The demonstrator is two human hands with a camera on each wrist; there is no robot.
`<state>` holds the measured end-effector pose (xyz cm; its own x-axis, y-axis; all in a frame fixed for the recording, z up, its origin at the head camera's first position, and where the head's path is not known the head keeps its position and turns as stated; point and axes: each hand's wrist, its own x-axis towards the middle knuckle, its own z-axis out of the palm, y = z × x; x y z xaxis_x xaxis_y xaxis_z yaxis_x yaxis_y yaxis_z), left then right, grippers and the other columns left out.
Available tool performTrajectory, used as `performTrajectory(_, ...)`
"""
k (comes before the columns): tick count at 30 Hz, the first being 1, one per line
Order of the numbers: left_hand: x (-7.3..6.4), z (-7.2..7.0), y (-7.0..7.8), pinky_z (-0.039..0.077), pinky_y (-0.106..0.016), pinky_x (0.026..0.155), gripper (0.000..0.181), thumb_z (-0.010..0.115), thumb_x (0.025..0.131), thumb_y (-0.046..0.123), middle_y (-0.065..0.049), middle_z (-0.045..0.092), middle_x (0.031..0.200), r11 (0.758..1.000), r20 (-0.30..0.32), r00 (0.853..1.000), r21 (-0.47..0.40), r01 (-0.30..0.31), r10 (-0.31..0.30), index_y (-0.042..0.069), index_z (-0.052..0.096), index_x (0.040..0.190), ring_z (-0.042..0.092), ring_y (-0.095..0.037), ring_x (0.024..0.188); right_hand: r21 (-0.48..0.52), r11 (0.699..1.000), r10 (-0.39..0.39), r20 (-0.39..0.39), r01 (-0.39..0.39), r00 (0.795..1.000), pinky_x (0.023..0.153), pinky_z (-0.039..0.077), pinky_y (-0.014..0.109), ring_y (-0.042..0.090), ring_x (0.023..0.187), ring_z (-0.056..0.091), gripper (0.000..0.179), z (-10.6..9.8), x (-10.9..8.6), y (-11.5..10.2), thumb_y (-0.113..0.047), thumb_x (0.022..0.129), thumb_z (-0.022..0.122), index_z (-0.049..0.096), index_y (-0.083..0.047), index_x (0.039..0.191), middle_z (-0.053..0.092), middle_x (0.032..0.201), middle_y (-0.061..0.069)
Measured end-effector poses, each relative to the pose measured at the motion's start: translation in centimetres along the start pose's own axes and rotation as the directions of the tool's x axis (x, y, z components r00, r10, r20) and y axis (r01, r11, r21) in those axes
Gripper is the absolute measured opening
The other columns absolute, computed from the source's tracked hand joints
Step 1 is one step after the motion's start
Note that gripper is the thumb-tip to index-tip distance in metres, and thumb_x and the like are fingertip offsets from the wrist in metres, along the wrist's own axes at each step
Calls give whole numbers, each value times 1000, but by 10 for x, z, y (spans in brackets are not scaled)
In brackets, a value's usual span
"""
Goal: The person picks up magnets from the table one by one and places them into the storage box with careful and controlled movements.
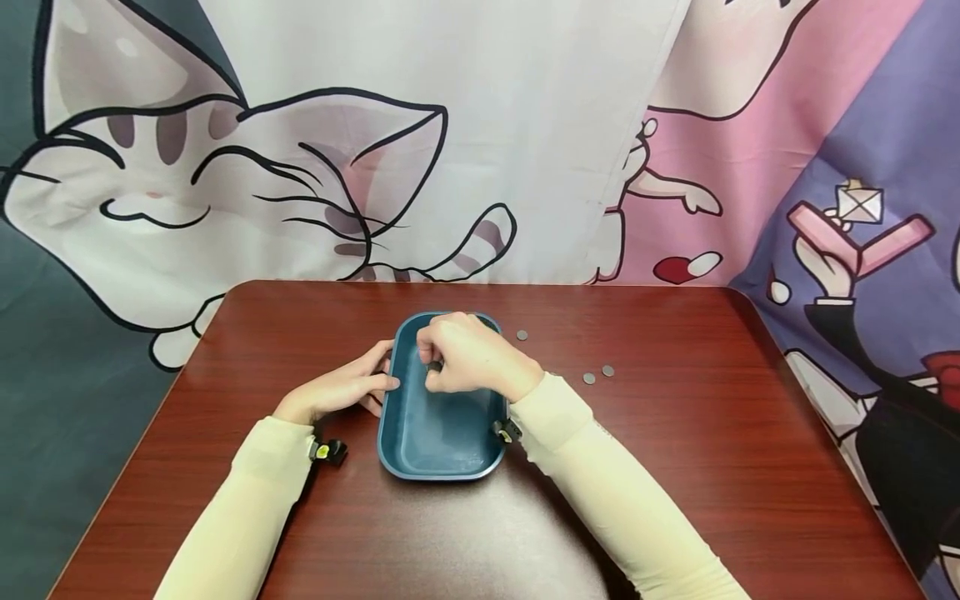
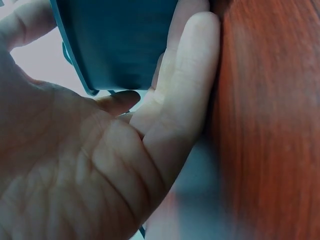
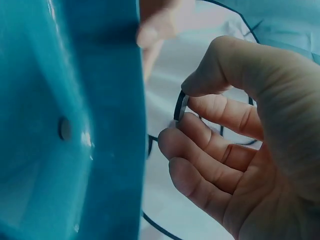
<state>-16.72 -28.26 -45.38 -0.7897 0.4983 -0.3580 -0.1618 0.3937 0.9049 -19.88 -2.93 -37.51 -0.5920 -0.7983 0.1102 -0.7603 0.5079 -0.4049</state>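
Observation:
A blue rectangular tray [image 1: 442, 467] with raised walls stands on the table. My left hand [image 1: 341, 387] grips its left side, thumb at the rim and fingers along the outer wall; the left wrist view shows this hand [image 2: 100, 150] close against the tray [image 2: 115, 45]. Above the tray is my right hand [image 1: 476, 354], its thumb and fingertips pinching a coin [image 3: 181, 106] held on edge. Inside the tray, one coin [image 3: 64, 128] shows in the right wrist view; the hand hides that spot from the head camera.
Three loose coins lie right of the tray: one coin [image 1: 522, 335] near its far corner, a second coin [image 1: 589, 378] and a third coin [image 1: 608, 371] farther right. The brown table [image 1: 712, 467] ends at a cartoon-printed curtain [image 1: 555, 167].

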Motion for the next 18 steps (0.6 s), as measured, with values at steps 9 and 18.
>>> performTrajectory(9, 0, -1, 0, 65, -42, 79, 69, 50, 105, 19, -22, 53, 129, 1000, 9, 1000, -11, 8, -8, 19, 12, 163, 72, -26, 97, 20, 999, 37, 131, -40, 991, 58, 43, 21, 10, 68, 54, 11, 30, 14, -3, -13, 79, 77, 66, -17, 79, 58, 72, -6)
performTrajectory(18, -1, -1, 1, 65, -44, 79, 71, 50, 103, 18, -21, 54, 122, 1000, 9, 1000, -19, 2, -2, 18, 13, 163, 73, -28, 92, -76, 996, 67, 218, -51, 974, 62, 44, 23, 12, 70, 56, 17, 55, 25, -3, -17, 79, 83, 67, -17, 75, 59, 69, -7)
